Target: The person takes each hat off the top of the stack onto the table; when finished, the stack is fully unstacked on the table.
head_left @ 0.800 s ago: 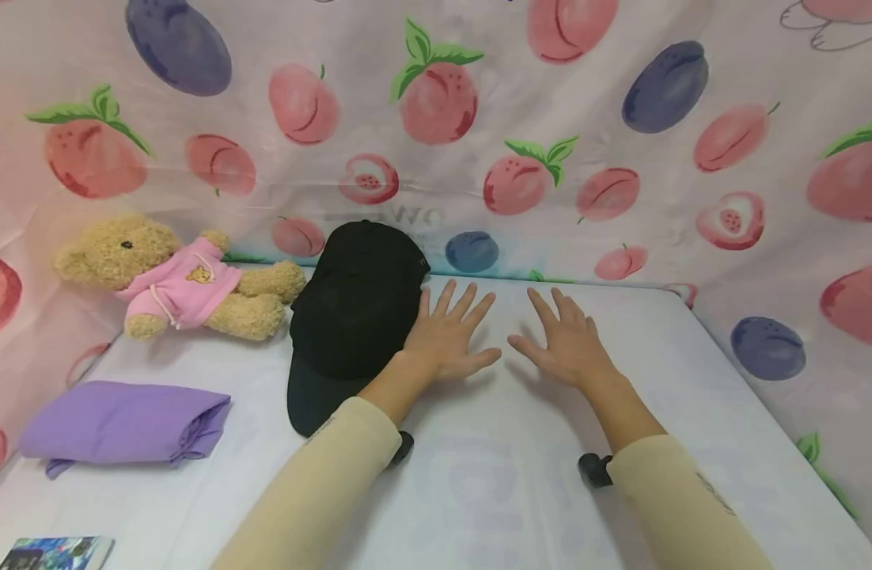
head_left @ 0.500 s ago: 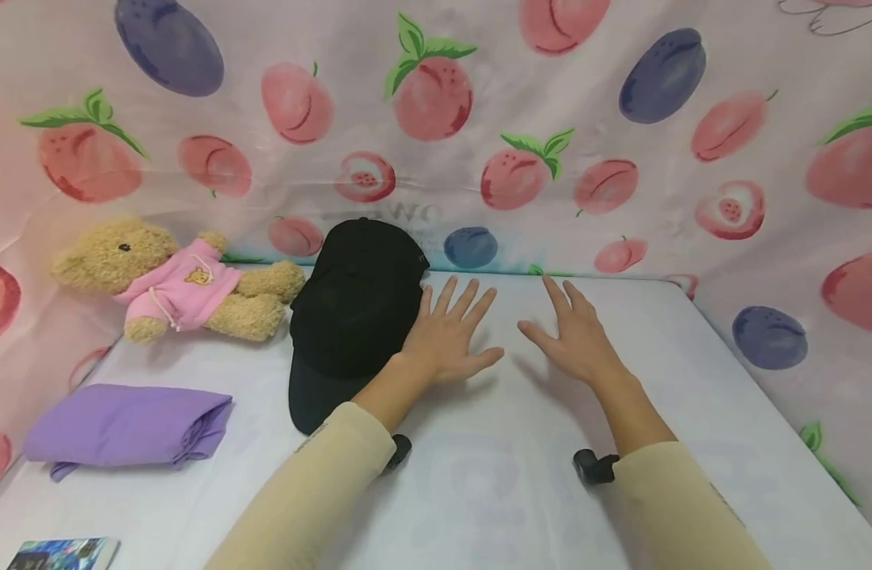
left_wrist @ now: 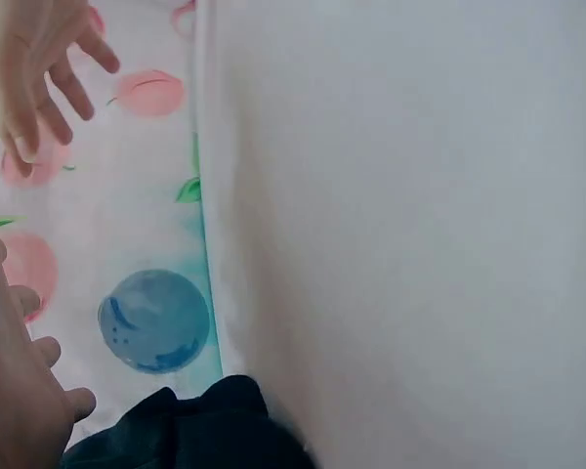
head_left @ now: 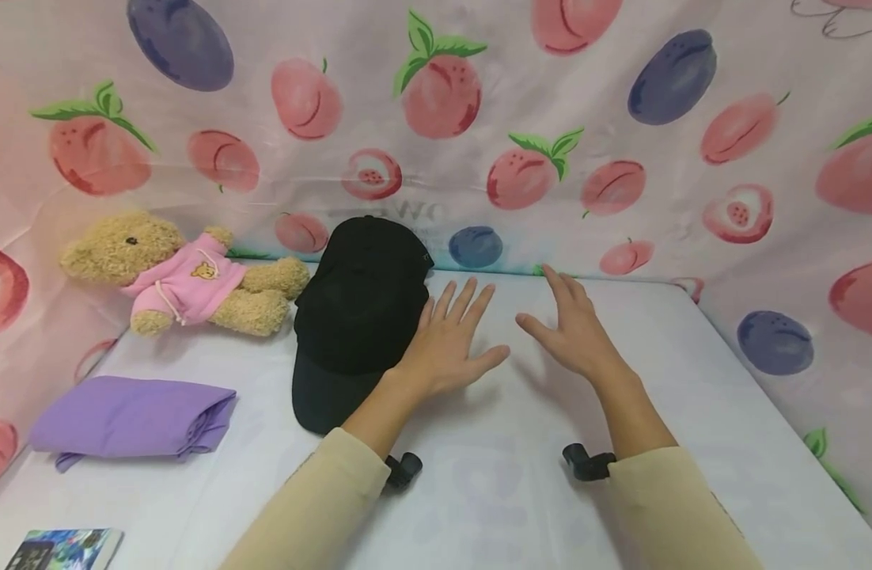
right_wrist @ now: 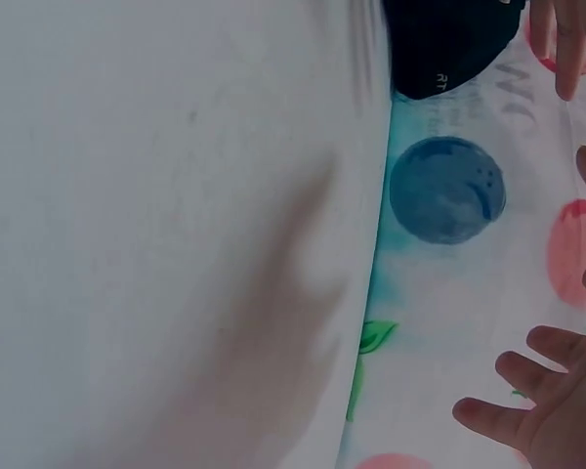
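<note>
My left hand (head_left: 439, 348) hovers over the white table beside a black cap (head_left: 358, 309), its fingers spread and its fingertips overlapping the cap's right edge in the head view. To the right, my right hand (head_left: 574, 332) is held up over the table with thumb apart from the fingers, holding nothing. The left wrist view shows the cap (left_wrist: 195, 430) at the bottom, near the fingers of the left hand (left_wrist: 20, 391). In the right wrist view the cap (right_wrist: 449, 44) sits at the top, away from the right hand (right_wrist: 566, 420).
A teddy bear (head_left: 194, 277) in a pink hoodie lies left of the cap. In front of it is a folded purple cloth (head_left: 133, 418), with a small book (head_left: 66, 549) at the near left corner. A fruit-print curtain (head_left: 279, 174) borders the white table (head_left: 493, 491).
My right hand has shifted slightly up and turned, its fingers drawing closer together. The left hand stays by the cap, tilting a little. The whole head view shifts slightly.
</note>
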Tool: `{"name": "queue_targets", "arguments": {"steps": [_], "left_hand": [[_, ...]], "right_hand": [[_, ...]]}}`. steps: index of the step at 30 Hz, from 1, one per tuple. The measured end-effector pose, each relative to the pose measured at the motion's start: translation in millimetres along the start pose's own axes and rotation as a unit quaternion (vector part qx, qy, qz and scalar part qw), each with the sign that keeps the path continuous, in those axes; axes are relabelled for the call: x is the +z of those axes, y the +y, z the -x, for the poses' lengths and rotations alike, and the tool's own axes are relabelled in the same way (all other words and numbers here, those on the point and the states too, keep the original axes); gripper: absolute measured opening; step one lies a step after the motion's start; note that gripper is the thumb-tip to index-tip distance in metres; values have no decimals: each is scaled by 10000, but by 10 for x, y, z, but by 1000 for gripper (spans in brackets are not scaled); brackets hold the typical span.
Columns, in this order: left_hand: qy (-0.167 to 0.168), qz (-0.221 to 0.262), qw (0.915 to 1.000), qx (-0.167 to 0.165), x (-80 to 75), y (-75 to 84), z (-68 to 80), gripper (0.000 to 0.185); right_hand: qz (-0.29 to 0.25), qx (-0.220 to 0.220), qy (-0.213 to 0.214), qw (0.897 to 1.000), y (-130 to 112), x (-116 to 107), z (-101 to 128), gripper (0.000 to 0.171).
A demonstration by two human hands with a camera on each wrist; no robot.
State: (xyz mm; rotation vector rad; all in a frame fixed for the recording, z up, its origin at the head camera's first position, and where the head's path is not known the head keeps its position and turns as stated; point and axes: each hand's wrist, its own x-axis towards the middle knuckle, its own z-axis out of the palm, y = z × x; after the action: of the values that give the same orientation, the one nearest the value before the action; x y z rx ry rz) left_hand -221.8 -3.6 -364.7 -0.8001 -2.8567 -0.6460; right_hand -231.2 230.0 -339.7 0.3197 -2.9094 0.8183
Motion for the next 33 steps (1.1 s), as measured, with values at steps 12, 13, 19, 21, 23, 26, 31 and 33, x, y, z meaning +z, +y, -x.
{"name": "queue_targets", "arguments": {"steps": [12, 13, 19, 21, 23, 26, 31, 33], "left_hand": [[280, 788, 9965, -92, -28, 25, 142, 87], [297, 836, 9960, -102, -29, 26, 159, 87], [517, 1404, 9886, -185, -41, -4, 279, 85], [570, 1582, 9856, -199, -56, -21, 319, 84], [594, 1657, 9842, -202, -75, -33, 348, 83], [673, 1722, 9826, -165, -115, -36, 368, 82], [846, 1708, 9817, -11, -183, -24, 374, 81], [918, 1697, 9812, 84, -216, -16, 380, 81]], "right_hand": [[-722, 121, 205, 9971, -71, 73, 13, 88], [-822, 123, 232, 9963, -80, 88, 14, 88], [-1207, 54, 317, 9922, -178, 193, 16, 86], [-1267, 31, 312, 9914, -213, 220, 21, 85], [-1355, 17, 321, 9903, -243, 235, 27, 84], [-1519, -20, 344, 9878, -288, 245, 27, 83], [-1771, -131, 316, 9836, -388, 268, 13, 81], [-1855, -160, 298, 9821, -430, 281, 9, 81]]}}
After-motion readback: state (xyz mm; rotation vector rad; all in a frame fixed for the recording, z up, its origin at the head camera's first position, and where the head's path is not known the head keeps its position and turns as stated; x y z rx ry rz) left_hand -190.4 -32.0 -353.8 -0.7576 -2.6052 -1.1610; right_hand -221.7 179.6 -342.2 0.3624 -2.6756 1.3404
